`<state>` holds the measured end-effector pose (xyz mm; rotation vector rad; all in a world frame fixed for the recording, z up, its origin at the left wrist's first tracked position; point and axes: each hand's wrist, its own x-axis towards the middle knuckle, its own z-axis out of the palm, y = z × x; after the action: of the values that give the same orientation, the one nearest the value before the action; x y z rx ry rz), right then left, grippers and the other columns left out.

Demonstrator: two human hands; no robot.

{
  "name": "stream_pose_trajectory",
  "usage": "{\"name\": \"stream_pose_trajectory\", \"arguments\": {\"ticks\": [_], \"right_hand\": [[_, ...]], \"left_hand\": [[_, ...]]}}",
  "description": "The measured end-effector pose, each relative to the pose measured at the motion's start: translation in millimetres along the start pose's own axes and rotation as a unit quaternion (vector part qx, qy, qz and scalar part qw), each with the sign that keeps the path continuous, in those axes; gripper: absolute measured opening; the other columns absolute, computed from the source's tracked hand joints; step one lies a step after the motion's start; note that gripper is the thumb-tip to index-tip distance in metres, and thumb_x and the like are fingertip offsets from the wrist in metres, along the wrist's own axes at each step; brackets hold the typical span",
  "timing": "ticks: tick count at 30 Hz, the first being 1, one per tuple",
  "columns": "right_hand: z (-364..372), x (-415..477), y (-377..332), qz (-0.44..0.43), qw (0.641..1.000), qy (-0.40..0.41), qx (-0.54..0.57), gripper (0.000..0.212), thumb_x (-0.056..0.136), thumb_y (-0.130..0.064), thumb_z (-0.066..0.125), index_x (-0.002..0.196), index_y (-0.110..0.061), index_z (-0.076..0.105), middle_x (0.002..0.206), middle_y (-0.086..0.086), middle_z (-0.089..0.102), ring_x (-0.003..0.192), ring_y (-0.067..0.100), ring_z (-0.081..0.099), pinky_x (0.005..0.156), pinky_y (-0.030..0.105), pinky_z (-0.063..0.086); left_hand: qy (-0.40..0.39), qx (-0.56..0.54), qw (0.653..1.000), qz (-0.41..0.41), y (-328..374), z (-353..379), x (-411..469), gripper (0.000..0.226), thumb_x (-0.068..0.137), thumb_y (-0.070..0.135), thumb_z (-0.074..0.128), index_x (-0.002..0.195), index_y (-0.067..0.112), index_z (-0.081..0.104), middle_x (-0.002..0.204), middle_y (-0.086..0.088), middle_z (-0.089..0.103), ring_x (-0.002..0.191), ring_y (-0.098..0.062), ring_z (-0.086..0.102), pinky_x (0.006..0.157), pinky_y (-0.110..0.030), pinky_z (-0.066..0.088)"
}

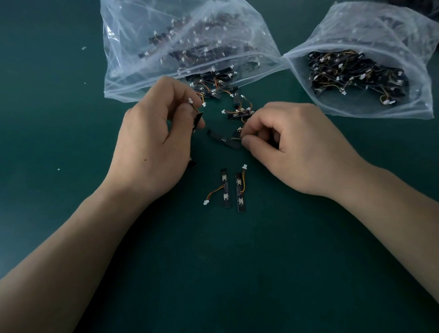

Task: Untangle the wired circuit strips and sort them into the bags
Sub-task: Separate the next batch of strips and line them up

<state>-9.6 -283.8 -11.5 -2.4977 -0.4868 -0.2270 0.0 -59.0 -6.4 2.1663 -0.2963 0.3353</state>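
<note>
In the head view, a dark green mat [60, 128] is seen from above, with two clear, crinkled plastic bags at the top of the frame. The left bag [124, 77], in the upper middle, and the right bag [412, 102], in the upper right, are both partly filled with strips. A tangle [236, 110] of narrow black circuit strips, thin orange and yellow wires and small white plug connectors is spilled from the mouth of the left bag toward the centre.

The left hand [151, 136] is held with its fingers curled, and a held strip [198, 119] is pinched at its fingertips together with wires ending in white connectors. The right hand [295, 148] is also curled, and the lower right end of a loose strip [223, 140] appears to be pinched between thumb and forefinger.

That loose strip is laid flat between the two hands, its long axis running from upper left to lower right. The right hand is judged the nearer one, since the strip lies directly left of its fingertips, while its wire is led upward into the tangle. A pull down and to the right is judged likely to be needed to free it.

Two freed strips [225, 188] are laid side by side, upright in the frame, just below the hands, rigid and flat, each with its limp wire.
</note>
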Motion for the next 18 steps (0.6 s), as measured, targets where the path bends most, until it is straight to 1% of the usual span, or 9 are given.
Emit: {"name": "stream_pose_trajectory", "arguments": {"ticks": [3, 5, 6, 8, 10, 14, 18], "right_hand": [[-2, 0, 1, 0.017, 0.998, 0.042, 0.043, 0.006, 0.096, -0.027, 0.07, 0.091, -0.027, 0.073, 0.072, -0.02, 0.062, 0.068, 0.003, 0.061, 0.06, 0.012, 0.04], [-4, 2, 3, 0.039, 0.991, 0.067, 0.104, 0.007, 0.096, -0.023, 0.071, 0.091, -0.027, 0.074, 0.072, -0.019, 0.067, 0.068, 0.002, 0.064, 0.062, 0.009, 0.043], [-5, 3, 5, 0.048, 0.987, 0.074, 0.134, 0.008, 0.095, -0.022, 0.072, 0.09, -0.027, 0.075, 0.074, -0.018, 0.07, 0.066, 0.002, 0.064, 0.062, 0.009, 0.043], [-8, 5, 8, 0.057, 0.979, 0.077, 0.18, 0.012, 0.093, -0.018, 0.074, 0.088, -0.029, 0.074, 0.076, -0.018, 0.072, 0.063, 0.0, 0.061, 0.061, 0.01, 0.043], [-10, 6, 10, 0.053, 0.976, 0.069, 0.2, 0.017, 0.092, -0.015, 0.074, 0.085, -0.03, 0.073, 0.071, -0.02, 0.07, 0.061, 0.0, 0.059, 0.06, 0.009, 0.042], [-15, 6, 11, 0.042, 0.979, 0.063, 0.189, 0.024, 0.091, -0.009, 0.071, 0.086, -0.032, 0.076, 0.061, -0.025, 0.063, 0.053, -0.002, 0.051, 0.055, 0.006, 0.036], [-18, 7, 13, 0.035, 0.986, 0.064, 0.152, 0.026, 0.09, -0.011, 0.068, 0.085, -0.035, 0.076, 0.063, -0.022, 0.066, 0.055, 0.004, 0.054, 0.055, 0.011, 0.039]], "left_hand": [[0.012, -0.003, 1.0, 0.009, 1, -1, 0, 0.016, 0.103, 0.015, 0.049, 0.102, 0.028, 0.06, 0.081, 0.008, 0.068, 0.065, -0.012, 0.06, 0.059, -0.022, 0.045], [0.013, -0.003, 1.0, 0.016, 0, -1, 0, 0.016, 0.103, 0.014, 0.049, 0.104, 0.026, 0.06, 0.078, 0.002, 0.065, 0.063, -0.017, 0.057, 0.059, -0.028, 0.046], [0.012, -0.001, 1.0, 0.018, 0, 0, 0, 0.016, 0.103, 0.014, 0.05, 0.106, 0.026, 0.06, 0.078, 0.002, 0.063, 0.062, -0.016, 0.056, 0.059, -0.027, 0.045], [0.01, 0.002, 1.0, 0.018, -2, 0, 0, 0.017, 0.103, 0.015, 0.051, 0.111, 0.028, 0.059, 0.08, 0.004, 0.061, 0.063, -0.012, 0.055, 0.058, -0.02, 0.043], [0.007, 0.005, 1.0, 0.017, -3, 0, 0, 0.02, 0.103, 0.015, 0.052, 0.116, 0.028, 0.06, 0.083, 0.007, 0.06, 0.064, -0.008, 0.054, 0.06, -0.014, 0.04], [0.002, 0.009, 1.0, 0.016, -4, 0, 0, 0.021, 0.103, 0.016, 0.054, 0.117, 0.028, 0.063, 0.082, 0.01, 0.06, 0.065, -0.006, 0.054, 0.062, -0.011, 0.04], [-0.014, 0.016, 1.0, 0.014, -4, 0, -1, 0.02, 0.101, 0.018, 0.056, 0.115, 0.029, 0.066, 0.081, 0.012, 0.06, 0.066, -0.007, 0.052, 0.063, -0.01, 0.04]]}}
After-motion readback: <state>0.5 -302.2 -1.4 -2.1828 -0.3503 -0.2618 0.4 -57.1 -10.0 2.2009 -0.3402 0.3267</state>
